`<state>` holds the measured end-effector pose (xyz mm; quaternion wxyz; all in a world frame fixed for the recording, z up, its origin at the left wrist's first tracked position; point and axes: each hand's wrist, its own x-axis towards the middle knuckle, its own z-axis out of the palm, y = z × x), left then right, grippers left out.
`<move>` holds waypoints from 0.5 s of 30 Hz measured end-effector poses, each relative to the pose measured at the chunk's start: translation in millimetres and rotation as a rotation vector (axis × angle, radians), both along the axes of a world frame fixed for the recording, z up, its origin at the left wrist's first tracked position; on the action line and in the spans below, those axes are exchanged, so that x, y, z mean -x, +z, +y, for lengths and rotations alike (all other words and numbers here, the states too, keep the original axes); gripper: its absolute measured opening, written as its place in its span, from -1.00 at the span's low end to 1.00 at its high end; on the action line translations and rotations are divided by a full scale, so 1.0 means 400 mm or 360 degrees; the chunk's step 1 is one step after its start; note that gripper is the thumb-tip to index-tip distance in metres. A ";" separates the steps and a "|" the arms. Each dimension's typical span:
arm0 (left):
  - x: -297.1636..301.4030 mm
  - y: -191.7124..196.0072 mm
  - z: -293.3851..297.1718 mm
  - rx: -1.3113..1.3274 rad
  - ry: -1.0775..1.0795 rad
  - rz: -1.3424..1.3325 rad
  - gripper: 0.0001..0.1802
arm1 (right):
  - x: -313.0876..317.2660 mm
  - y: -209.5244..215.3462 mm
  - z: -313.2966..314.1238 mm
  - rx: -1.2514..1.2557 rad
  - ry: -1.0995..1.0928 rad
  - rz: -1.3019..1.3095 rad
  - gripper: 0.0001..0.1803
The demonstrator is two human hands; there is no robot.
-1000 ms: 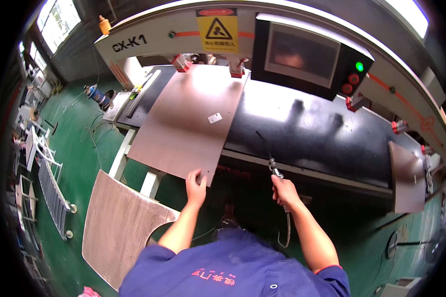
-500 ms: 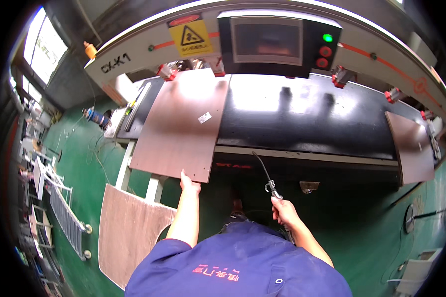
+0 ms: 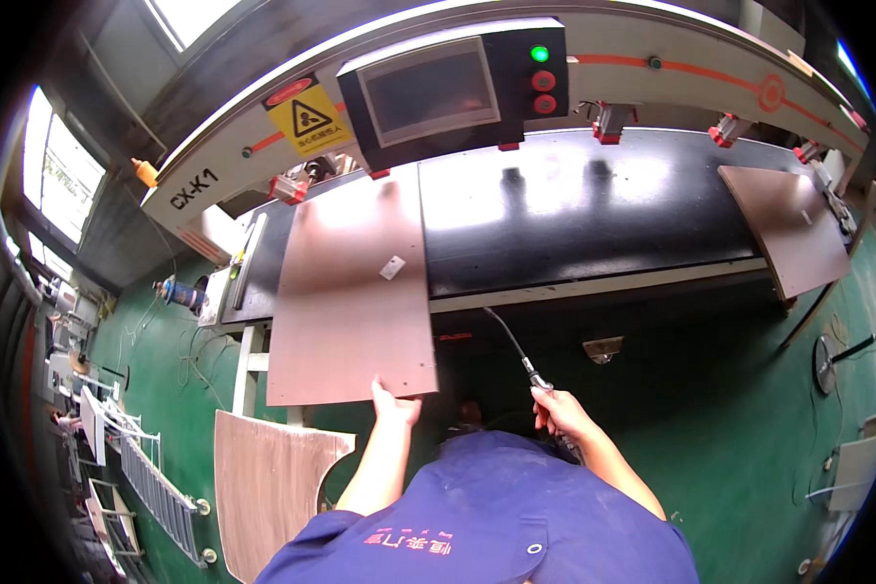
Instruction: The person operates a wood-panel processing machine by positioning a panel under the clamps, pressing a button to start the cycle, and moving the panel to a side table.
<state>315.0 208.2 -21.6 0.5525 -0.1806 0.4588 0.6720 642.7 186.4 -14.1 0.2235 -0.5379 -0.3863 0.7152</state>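
A brown wood-grain panel (image 3: 350, 311) with a small white label lies on the black machine table (image 3: 594, 224) and juts out over its near edge. At the panel's near edge, close to its right corner, my left hand (image 3: 395, 409) grips the board, thumb on top and the other fingers underneath, mostly hidden. My right hand (image 3: 563, 415) is closed around an air blow gun (image 3: 535, 378) in front of the table. The gun's long thin nozzle points up and left, apart from the panel.
Above the table spans a machine beam with a control screen (image 3: 433, 92) and red-tipped clamps. Another brown panel (image 3: 788, 234) lies at the far right. A worn wooden board (image 3: 273, 487) with a curved cutout stands low at left. A metal rack (image 3: 161, 487) is further left on the green floor.
The panel has slid a little toward me with my left hand on it, so more of it overhangs the table edge. My view has turned slightly to the right. The right hand still holds the blow gun.
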 end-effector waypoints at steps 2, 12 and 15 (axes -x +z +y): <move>-0.039 0.024 -0.054 -0.0083 -0.0051 -0.0003 -0.36 | 0.013 -0.010 0.016 -0.0039 0.0009 0.0011 -0.50; -0.048 0.123 -0.264 -0.0268 -0.0280 0.0386 -0.39 | 0.047 0.073 0.085 -0.0055 0.0026 -0.0006 -0.45; -0.016 0.120 -0.313 -0.0309 -0.0384 0.0470 -0.43 | 0.045 0.073 0.097 -0.0063 -0.0032 0.0119 -0.45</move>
